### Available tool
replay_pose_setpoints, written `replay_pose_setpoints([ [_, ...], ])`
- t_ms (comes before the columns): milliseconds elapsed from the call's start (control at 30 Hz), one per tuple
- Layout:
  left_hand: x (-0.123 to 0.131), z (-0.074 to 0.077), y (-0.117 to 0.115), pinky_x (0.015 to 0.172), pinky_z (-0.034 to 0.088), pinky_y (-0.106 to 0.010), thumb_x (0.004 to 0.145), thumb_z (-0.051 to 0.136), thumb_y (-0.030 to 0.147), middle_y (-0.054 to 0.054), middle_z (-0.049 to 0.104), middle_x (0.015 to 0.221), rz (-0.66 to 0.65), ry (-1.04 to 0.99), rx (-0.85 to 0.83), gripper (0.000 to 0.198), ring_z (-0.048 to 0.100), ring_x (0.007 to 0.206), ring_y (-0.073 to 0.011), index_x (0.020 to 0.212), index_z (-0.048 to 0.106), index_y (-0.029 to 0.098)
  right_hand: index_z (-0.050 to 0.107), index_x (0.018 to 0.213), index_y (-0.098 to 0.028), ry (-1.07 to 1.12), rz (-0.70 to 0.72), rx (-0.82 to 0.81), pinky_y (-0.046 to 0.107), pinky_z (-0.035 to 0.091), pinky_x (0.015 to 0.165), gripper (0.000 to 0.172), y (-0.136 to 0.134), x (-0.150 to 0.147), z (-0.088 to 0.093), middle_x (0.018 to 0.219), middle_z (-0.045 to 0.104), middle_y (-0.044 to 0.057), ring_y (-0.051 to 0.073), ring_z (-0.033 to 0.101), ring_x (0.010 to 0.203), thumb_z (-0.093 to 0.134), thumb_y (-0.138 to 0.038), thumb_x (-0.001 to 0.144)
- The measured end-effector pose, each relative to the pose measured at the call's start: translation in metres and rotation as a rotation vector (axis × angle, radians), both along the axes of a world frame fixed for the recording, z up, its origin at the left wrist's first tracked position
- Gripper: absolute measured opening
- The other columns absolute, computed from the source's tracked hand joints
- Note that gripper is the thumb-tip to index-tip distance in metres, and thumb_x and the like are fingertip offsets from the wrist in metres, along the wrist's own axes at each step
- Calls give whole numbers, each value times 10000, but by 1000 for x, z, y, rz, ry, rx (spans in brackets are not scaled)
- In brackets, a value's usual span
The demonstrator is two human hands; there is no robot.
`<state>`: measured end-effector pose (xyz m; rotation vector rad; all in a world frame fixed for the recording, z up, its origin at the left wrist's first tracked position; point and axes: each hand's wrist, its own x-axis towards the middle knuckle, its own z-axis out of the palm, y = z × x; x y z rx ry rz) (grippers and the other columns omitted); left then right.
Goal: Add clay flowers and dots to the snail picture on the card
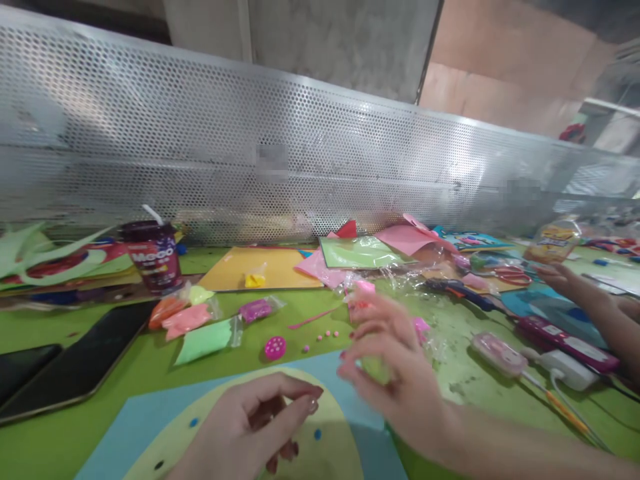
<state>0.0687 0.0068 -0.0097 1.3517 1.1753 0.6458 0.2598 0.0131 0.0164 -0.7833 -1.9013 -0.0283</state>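
My left hand [260,420] is over a sheet of light blue paper [135,413] with a large pale yellow round shape [230,393] on it. Its thumb and index finger are pinched together; anything between them is too small to make out. Small blue dots [318,434] and a dark oval dot [159,465] lie on the yellow shape. My right hand [395,373], blurred, is raised over the paper's right edge with curved fingers apart and nothing visible in them. Beyond the paper are a pink round piece with holes [275,347] and several tiny pink balls [320,337].
Bagged clay in green [205,341], coral [187,321] and purple [257,309] lies left, near dark phones [80,360] and a drink cup [152,257]. Coloured paper [270,263] lies behind. At right are a glue gun [460,293], power strip [565,343] and another person's hand [585,300].
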Motion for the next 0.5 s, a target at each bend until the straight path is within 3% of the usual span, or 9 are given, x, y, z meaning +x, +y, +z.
replay_pose_setpoints([
  [100, 0, -1, 0, 469, 403, -189, 695, 589, 513, -3, 597, 647, 23, -3, 16, 360, 554, 553, -123, 848, 648, 192, 620, 710, -214, 361, -287, -166, 371, 419, 904, 113, 24, 15, 13, 1235, 475, 57, 192, 509, 1050, 647, -311, 760],
  [167, 0, -2, 0, 463, 402, -186, 678, 604, 508, 8, 578, 623, 28, -10, 19, 343, 552, 548, -121, 815, 632, 195, 641, 736, -202, 639, -408, -248, 360, 438, 846, 183, 45, 33, 21, 1204, 510, 68, 199, 533, 1020, 665, -383, 721],
  [267, 0, -2, 0, 462, 402, -181, 662, 623, 487, 22, 555, 589, 21, -1, 21, 304, 538, 530, -113, 746, 598, 196, 661, 811, -179, 947, -485, -330, 291, 465, 685, 259, 73, 63, 31, 950, 620, 57, 168, 587, 824, 693, -387, 660],
  [367, 1, 2, -1, 454, 392, -175, 654, 631, 475, 32, 524, 546, 16, 16, 34, 295, 516, 508, -105, 683, 557, 191, 665, 859, -167, 1086, -547, -330, 243, 428, 550, 283, 88, 88, 38, 761, 623, 17, 130, 561, 654, 698, -349, 645],
  [500, 3, 7, -4, 447, 389, -173, 638, 636, 478, 40, 505, 534, 30, 21, 51, 306, 505, 494, -101, 668, 528, 193, 655, 885, -170, 1170, -621, -254, 228, 393, 513, 258, 97, 112, 43, 703, 599, -15, 104, 514, 590, 665, -323, 678],
])
